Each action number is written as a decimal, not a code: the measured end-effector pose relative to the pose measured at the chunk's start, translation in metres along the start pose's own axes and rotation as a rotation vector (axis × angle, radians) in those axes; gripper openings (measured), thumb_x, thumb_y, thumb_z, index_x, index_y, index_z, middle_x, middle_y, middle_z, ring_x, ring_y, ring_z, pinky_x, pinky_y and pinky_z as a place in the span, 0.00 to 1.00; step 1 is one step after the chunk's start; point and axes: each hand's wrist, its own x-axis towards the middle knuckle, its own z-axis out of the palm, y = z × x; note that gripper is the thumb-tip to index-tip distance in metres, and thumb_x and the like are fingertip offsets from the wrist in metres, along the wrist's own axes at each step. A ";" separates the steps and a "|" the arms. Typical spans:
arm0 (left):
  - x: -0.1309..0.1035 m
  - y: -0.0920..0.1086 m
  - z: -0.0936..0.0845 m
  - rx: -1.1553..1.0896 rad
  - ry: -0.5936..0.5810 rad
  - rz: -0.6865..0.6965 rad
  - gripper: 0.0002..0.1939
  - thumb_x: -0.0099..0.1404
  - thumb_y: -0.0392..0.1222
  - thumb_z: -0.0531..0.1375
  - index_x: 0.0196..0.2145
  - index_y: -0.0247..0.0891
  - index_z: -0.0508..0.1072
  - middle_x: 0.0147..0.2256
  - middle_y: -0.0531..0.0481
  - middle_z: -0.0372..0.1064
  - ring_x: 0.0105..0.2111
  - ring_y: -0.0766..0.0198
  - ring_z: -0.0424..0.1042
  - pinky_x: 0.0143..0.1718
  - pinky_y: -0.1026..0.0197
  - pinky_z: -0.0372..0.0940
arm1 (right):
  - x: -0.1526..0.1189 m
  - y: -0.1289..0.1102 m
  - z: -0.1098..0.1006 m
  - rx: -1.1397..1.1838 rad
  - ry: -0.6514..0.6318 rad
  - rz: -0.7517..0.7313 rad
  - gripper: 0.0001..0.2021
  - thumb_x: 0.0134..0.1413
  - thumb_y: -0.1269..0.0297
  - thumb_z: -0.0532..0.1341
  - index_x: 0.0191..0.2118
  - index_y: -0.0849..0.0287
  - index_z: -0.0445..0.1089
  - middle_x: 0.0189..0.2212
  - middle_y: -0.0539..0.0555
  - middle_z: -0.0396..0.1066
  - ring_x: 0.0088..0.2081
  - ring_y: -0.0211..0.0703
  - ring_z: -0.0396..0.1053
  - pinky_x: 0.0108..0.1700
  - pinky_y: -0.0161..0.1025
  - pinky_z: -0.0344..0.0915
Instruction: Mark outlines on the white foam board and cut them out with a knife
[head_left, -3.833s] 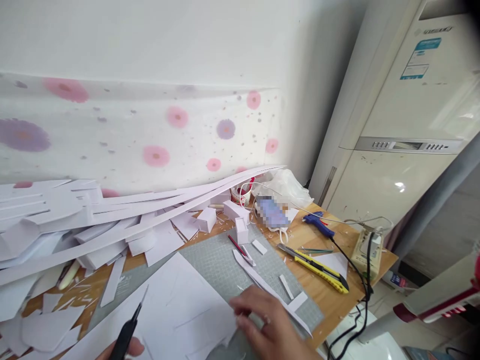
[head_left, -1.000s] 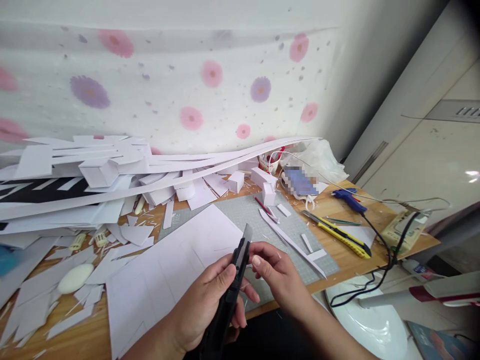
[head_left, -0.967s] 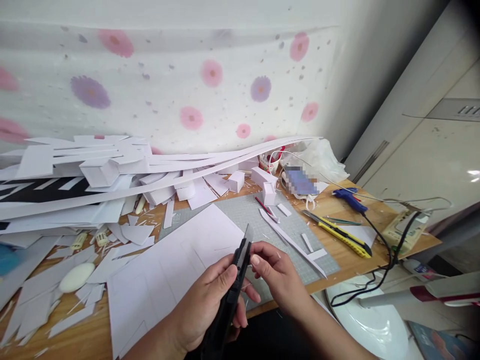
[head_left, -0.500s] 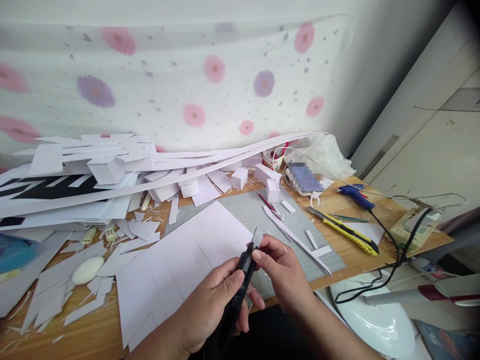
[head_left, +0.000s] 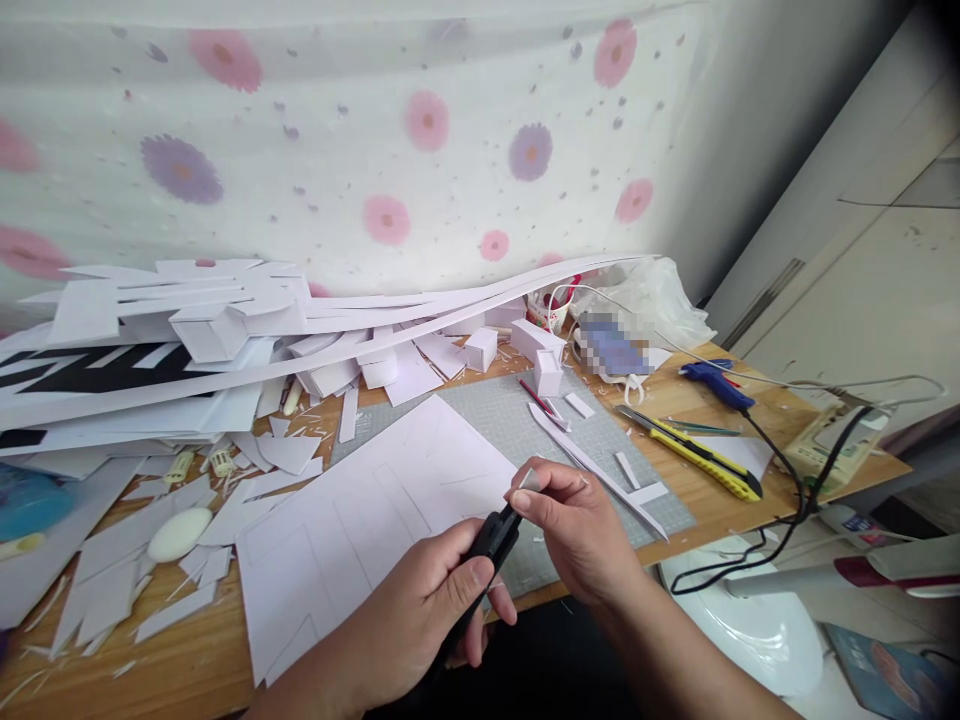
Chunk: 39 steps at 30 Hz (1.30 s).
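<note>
My left hand (head_left: 431,605) is wrapped round a black-handled cutter (head_left: 495,540) that points up and to the right. At its tip, my right hand (head_left: 574,530) pinches a small grey blade (head_left: 529,481) between thumb and fingers. Whether the blade is still joined to the handle is hard to tell. Behind the hands a large white sheet (head_left: 360,510) with faint pencil lines lies partly on a grey cutting mat (head_left: 660,500).
A yellow knife (head_left: 697,455) and a blue glue gun (head_left: 716,385) lie at the right. Paper scraps (head_left: 105,590) and a white oval object (head_left: 180,534) are at the left. Small white boxes (head_left: 481,350) stand at the back, near a plastic bag (head_left: 667,300).
My right hand has shifted slightly right, and its fingers now cover more of the blade. The cutter in my left hand is tilted further to the right. The camera view has moved slightly.
</note>
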 end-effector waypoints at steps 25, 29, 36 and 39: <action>0.001 -0.005 -0.005 -0.209 -0.008 -0.035 0.26 0.69 0.57 0.49 0.54 0.32 0.62 0.33 0.42 0.74 0.18 0.69 0.66 0.27 0.62 0.60 | 0.004 -0.004 -0.008 -0.264 0.059 -0.017 0.12 0.51 0.56 0.65 0.26 0.60 0.71 0.20 0.48 0.66 0.24 0.35 0.61 0.29 0.33 0.60; 0.000 -0.004 -0.004 -0.185 -0.013 -0.042 0.25 0.70 0.56 0.48 0.52 0.32 0.62 0.33 0.42 0.73 0.18 0.70 0.66 0.27 0.63 0.59 | 0.003 -0.005 -0.008 -0.326 0.083 -0.014 0.12 0.50 0.56 0.65 0.25 0.60 0.69 0.20 0.48 0.66 0.25 0.36 0.62 0.29 0.34 0.60; -0.001 -0.003 -0.003 -0.137 -0.011 -0.050 0.24 0.71 0.54 0.47 0.53 0.32 0.60 0.33 0.43 0.73 0.19 0.70 0.66 0.27 0.62 0.59 | 0.002 0.001 -0.008 -0.525 0.097 -0.111 0.11 0.53 0.59 0.61 0.25 0.59 0.67 0.21 0.49 0.64 0.25 0.37 0.60 0.28 0.34 0.59; -0.002 -0.005 -0.003 -0.124 -0.009 -0.049 0.24 0.71 0.54 0.46 0.54 0.33 0.60 0.34 0.43 0.73 0.19 0.69 0.66 0.27 0.62 0.59 | 0.002 0.002 -0.008 -0.597 0.093 -0.173 0.10 0.53 0.61 0.60 0.24 0.59 0.65 0.20 0.48 0.62 0.24 0.36 0.59 0.28 0.34 0.57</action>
